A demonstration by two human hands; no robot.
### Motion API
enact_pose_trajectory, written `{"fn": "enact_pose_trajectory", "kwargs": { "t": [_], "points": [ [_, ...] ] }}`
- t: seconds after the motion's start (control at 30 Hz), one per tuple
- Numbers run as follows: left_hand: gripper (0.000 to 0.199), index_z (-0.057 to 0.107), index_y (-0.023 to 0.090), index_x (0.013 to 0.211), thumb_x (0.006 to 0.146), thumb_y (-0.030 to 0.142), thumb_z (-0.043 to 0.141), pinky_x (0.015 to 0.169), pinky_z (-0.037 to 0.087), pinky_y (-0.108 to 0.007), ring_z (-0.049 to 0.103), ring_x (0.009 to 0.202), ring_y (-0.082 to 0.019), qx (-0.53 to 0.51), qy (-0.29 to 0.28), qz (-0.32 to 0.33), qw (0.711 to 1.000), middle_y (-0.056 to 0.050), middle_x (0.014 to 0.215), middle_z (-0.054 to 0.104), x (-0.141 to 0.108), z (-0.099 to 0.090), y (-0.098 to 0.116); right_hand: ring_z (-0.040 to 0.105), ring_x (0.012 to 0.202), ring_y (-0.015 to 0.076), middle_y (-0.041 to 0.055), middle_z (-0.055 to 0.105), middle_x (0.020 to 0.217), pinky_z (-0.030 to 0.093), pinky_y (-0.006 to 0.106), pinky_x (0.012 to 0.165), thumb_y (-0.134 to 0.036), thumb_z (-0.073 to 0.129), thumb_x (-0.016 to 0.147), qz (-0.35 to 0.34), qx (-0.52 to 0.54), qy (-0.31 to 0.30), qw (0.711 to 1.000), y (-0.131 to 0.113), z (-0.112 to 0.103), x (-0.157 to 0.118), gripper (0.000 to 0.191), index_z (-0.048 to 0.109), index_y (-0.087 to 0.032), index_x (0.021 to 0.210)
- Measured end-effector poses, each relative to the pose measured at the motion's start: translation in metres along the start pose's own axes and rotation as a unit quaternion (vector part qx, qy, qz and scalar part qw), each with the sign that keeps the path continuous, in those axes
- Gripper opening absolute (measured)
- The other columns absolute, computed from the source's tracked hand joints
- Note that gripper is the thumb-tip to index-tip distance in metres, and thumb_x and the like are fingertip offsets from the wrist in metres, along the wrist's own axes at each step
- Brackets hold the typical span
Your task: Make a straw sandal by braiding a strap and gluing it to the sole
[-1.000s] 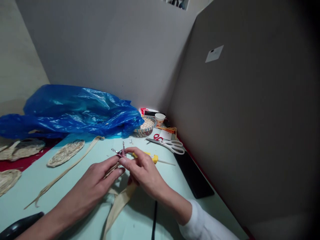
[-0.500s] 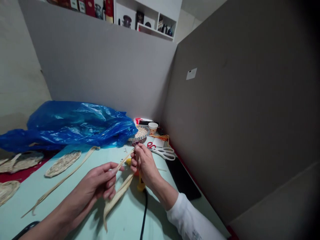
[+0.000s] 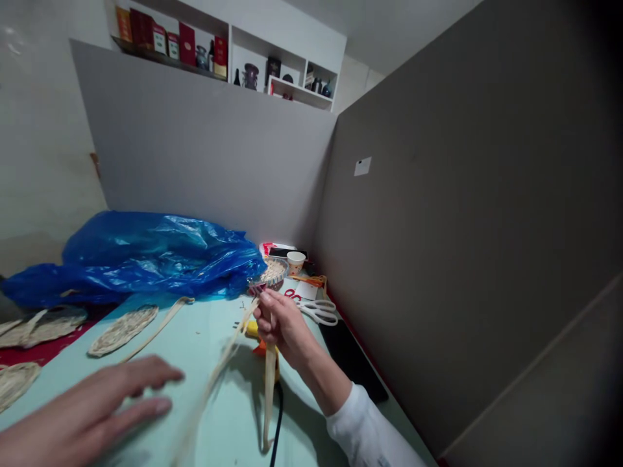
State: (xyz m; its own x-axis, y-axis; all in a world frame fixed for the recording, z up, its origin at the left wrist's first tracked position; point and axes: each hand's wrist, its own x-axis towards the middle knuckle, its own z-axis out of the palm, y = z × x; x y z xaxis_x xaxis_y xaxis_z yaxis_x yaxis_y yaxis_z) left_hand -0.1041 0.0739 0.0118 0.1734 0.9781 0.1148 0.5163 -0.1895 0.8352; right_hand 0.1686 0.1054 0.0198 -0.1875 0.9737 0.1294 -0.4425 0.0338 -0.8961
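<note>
My right hand is closed in a pinch over the middle of the table. From its fingers hang two pale, dry plant-fibre strips: a flat strip straight down and a thinner strip slanting to the lower left, blurred at its end. A small reddish thing shows at the fingertips, too small to name. My left hand, smeared a little by motion, is open at the lower left with nothing in it. Beneath the right hand lies a yellow tool, partly hidden, with a black cord.
White-handled scissors and a black flat object lie right of my hand. Behind are a paper cup, a round basket and a blue plastic bag. A woven oval piece and another strip lie left. Grey partitions stand around.
My left hand has let go of the thin strip and moved down to the left, its fingers opening. The strips now hang from my right hand. The view has tilted up slightly.
</note>
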Motion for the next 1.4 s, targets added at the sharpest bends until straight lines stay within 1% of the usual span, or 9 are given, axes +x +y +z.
{"fn": "enact_pose_trajectory", "kwargs": {
  "t": [0.13,0.27,0.43,0.53,0.73,0.87,1.03,1.17,1.4],
  "points": [
    [0.05,0.079,0.03,0.112,0.076,0.064,0.072,0.121,0.026,-0.051,0.05,0.138,-0.041,-0.056,-0.034,0.005,0.998,-0.007,0.136,0.073,0.014,0.002,0.031,0.04,0.05,0.0061,-0.0013,0.061,0.073,0.024,0.017,0.042,-0.054,0.08,0.079,0.024,-0.04,-0.054,0.997,0.009,0.021,-0.013,0.048,0.065,-0.017,0.106],
    [0.033,0.073,0.022,0.083,0.079,0.055,0.069,0.078,0.056,-0.037,0.074,0.084,-0.03,-0.157,-0.154,0.021,0.975,-0.007,0.082,0.08,0.026,0.046,0.057,0.041,0.048,0.009,-0.0059,0.051,0.059,0.029,0.021,0.044,-0.062,0.069,0.088,0.017,-0.132,-0.088,0.987,0.019,0.031,-0.023,0.056,0.065,-0.017,0.122],
    [0.037,0.062,0.019,0.077,0.073,0.056,0.064,0.049,0.039,-0.027,0.055,0.052,-0.017,-0.225,-0.165,-0.014,0.96,-0.004,0.061,0.07,0.028,0.069,0.037,0.05,0.052,0.0117,-0.0053,0.057,0.063,0.04,0.024,0.054,-0.067,0.054,0.097,0.024,-0.231,-0.142,0.962,0.033,0.025,-0.025,0.072,0.042,-0.021,0.152],
    [0.034,0.063,0.019,0.081,0.077,0.053,0.061,0.047,0.028,-0.026,0.044,0.048,-0.015,-0.234,-0.147,-0.048,0.96,0.001,0.053,0.063,0.024,0.065,0.026,0.057,0.054,0.0128,-0.0038,0.063,0.071,0.046,0.025,0.055,-0.065,0.061,0.094,0.042,-0.225,-0.128,0.965,0.043,0.023,-0.024,0.068,0.043,-0.022,0.143],
    [0.026,0.065,0.021,0.072,0.085,0.044,0.064,0.077,0.042,-0.032,0.059,0.084,-0.025,-0.226,-0.067,-0.051,0.97,-0.001,0.076,0.068,0.02,0.061,0.025,0.062,0.054,0.0158,-0.0016,0.064,0.067,0.048,0.026,0.054,-0.065,0.067,0.089,0.019,-0.274,-0.029,0.961,0.052,0.023,-0.024,0.048,0.053,-0.021,0.101],
    [0.03,0.057,0.023,0.061,0.081,0.045,0.062,0.065,0.038,-0.031,0.05,0.065,-0.02,-0.258,-0.054,-0.06,0.963,0.002,0.059,0.056,0.024,0.063,0.023,0.066,0.063,0.0206,0.0016,0.068,0.066,0.049,0.032,0.067,-0.066,0.053,0.097,0.027,-0.273,-0.039,0.961,0.049,0.023,-0.028,0.049,0.059,-0.02,0.114],
    [0.028,0.061,0.021,0.072,0.078,0.048,0.063,0.049,0.017,-0.028,0.025,0.049,-0.012,-0.315,-0.068,-0.099,0.941,0.008,0.051,0.04,0.02,0.064,0.027,0.07,0.087,0.026,0.0067,0.075,0.087,0.048,0.034,0.081,-0.066,0.049,0.098,0.012,-0.344,0.043,0.938,0.038,0.022,-0.028,0.051,0.067,-0.023,0.118],
    [0.035,0.066,0.018,0.095,0.077,0.048,0.067,0.046,0.013,-0.026,0.017,0.047,-0.009,-0.387,-0.106,-0.116,0.909,0.012,0.051,0.036,0.016,0.061,0.028,0.066,0.09,0.0215,0.0046,0.072,0.092,0.045,0.029,0.08,-0.051,0.07,0.088,-0.008,-0.236,0.088,0.968,0.029,0.023,-0.021,0.03,0.072,-0.022,0.096],
    [0.035,0.063,0.019,0.071,0.07,0.049,0.08,0.045,0.008,-0.023,0.008,0.046,-0.005,-0.462,-0.118,-0.133,0.869,0.012,0.048,0.033,0.021,0.059,0.02,0.045,0.054,0.01,-0.0029,0.05,0.056,0.04,0.024,0.06,-0.027,0.07,0.07,0.026,0.034,0.024,0.999,0.03,0.03,-0.021,0.014,0.063,-0.016,0.063]
  ]
}}
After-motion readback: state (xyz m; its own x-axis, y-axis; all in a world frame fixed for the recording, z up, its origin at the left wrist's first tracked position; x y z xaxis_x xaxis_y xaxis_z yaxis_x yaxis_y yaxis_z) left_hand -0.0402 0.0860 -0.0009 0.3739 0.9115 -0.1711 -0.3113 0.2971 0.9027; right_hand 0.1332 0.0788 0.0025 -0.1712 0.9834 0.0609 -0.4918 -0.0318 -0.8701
